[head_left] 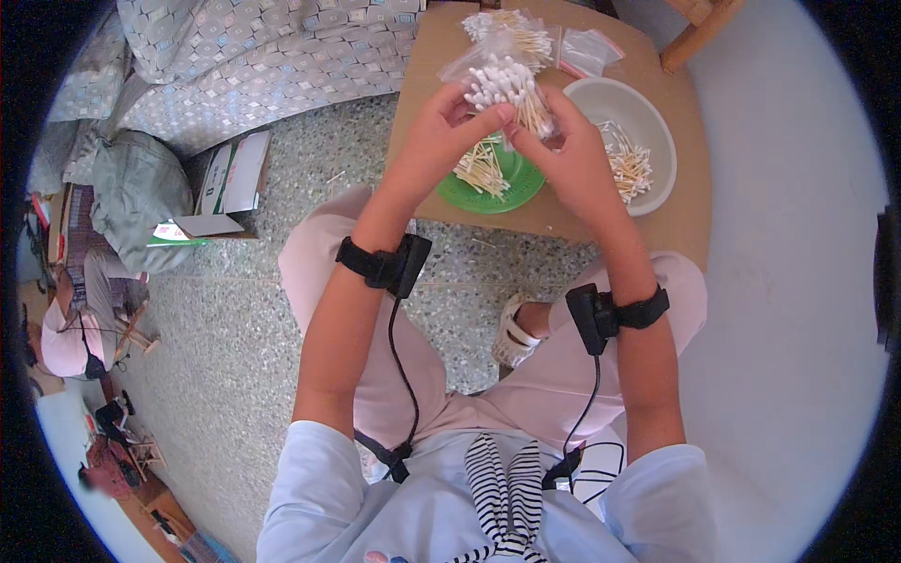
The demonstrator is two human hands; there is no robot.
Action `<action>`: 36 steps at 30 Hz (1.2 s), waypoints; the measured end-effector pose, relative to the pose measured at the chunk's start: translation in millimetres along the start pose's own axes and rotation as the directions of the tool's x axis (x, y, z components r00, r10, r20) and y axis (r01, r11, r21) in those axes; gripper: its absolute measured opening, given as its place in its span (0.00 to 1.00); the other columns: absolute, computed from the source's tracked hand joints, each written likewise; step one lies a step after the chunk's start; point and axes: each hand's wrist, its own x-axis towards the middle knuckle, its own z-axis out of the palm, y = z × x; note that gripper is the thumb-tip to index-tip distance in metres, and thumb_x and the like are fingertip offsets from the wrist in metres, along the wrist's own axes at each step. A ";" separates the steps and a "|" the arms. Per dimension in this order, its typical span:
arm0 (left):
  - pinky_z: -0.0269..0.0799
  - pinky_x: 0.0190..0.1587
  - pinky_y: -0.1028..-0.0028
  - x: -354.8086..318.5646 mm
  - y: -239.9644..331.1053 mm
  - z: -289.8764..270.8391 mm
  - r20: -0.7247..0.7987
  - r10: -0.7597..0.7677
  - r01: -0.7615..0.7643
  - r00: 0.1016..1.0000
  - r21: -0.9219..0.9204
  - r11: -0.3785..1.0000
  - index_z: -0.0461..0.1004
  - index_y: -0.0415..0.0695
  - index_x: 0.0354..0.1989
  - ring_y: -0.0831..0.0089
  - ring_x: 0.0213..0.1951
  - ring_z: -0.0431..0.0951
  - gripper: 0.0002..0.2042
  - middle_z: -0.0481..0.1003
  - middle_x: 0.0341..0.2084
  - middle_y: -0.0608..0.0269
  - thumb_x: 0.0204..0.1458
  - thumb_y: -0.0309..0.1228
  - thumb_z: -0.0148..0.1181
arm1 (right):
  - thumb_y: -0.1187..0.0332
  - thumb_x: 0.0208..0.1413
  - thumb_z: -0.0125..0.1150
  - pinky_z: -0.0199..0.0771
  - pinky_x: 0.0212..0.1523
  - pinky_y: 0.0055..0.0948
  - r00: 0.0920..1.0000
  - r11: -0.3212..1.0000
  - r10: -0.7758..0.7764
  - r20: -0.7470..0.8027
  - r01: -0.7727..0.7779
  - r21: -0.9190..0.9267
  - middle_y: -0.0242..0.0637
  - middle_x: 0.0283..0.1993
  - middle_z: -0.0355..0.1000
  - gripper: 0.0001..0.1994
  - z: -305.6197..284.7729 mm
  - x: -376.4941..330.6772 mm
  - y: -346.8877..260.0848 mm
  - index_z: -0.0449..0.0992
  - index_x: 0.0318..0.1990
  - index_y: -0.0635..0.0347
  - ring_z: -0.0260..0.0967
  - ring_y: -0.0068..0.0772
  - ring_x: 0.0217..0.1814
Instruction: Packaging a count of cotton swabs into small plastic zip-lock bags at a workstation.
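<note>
Over the cardboard-topped table, a clear plastic bag of cotton swabs (507, 86) is held up between both hands. My left hand (449, 139) closes on its left side, thumb pressed across the front. On the other side my right hand (572, 155) grips the bag's lower right, its fingers partly hidden behind it. Just below is a green plate (462, 199) with loose cotton swabs (481, 171) on it. A white bowl (666, 155) to the right holds more loose swabs (629, 167). Beyond my hands lie more bagged swabs (526, 38) and flat clear bags (589, 53).
The brown tabletop (693, 122) meets a pale wall (788, 244) on the right. A wooden leg (690, 42) stands at the far right corner. Left are a patterned cloth cover (272, 61), an open carton (235, 178) and a grey-green sack (141, 188). Other people sit far left.
</note>
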 end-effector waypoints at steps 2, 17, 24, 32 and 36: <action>0.70 0.48 0.75 1.8 1.7 0.2 -0.051 -0.079 0.076 0.996 -0.068 0.995 0.70 0.40 0.51 0.77 0.43 0.75 0.20 0.76 0.42 0.63 0.52 0.33 0.64 | 0.59 0.51 0.63 0.74 0.42 0.35 1.000 0.993 0.013 0.009 -0.012 -0.120 0.46 0.41 0.76 0.23 0.3 2.8 -3.3 0.69 0.51 0.64 0.76 0.40 0.40; 0.70 0.48 0.74 4.5 -14.6 25.0 0.146 0.130 -0.130 0.981 -0.005 0.991 0.75 0.43 0.45 0.76 0.44 0.74 0.14 0.76 0.40 0.65 0.52 0.35 0.63 | 0.66 0.58 0.57 0.64 0.56 0.29 0.966 0.989 0.149 0.209 -0.147 -0.029 0.39 0.54 0.68 0.21 -13.6 -11.6 12.1 0.66 0.56 0.67 0.65 0.31 0.56; 0.70 0.46 0.74 2.9 -14.1 19.1 0.219 0.010 -0.022 0.976 0.054 0.998 0.76 0.41 0.42 0.77 0.42 0.74 0.19 0.77 0.39 0.65 0.45 0.39 0.69 | 0.68 0.57 0.55 0.66 0.52 0.30 0.982 0.977 0.067 0.174 -0.029 -0.211 0.38 0.49 0.70 0.19 -9.5 -8.7 57.4 0.67 0.54 0.68 0.68 0.31 0.50; 0.70 0.45 0.72 10.2 -23.0 20.7 0.056 0.151 -0.139 0.987 -0.181 0.974 0.76 0.39 0.41 0.76 0.40 0.75 0.13 0.78 0.37 0.64 0.58 0.36 0.55 | 0.65 0.56 0.60 0.64 0.25 0.20 0.949 0.950 0.310 0.057 -0.311 0.013 0.29 0.32 0.70 0.21 -4.7 -0.5 66.5 0.65 0.54 0.64 0.66 0.19 0.29; 0.71 0.43 0.70 10.4 -17.7 14.7 -0.005 0.114 -0.114 0.993 -0.013 0.993 0.78 0.39 0.39 0.73 0.39 0.76 0.13 0.78 0.35 0.60 0.59 0.37 0.53 | 0.64 0.53 0.62 0.60 0.59 0.33 0.894 0.885 0.434 0.114 -0.447 0.129 0.41 0.56 0.66 0.27 -13.3 -1.4 62.2 0.62 0.59 0.66 0.63 0.41 0.58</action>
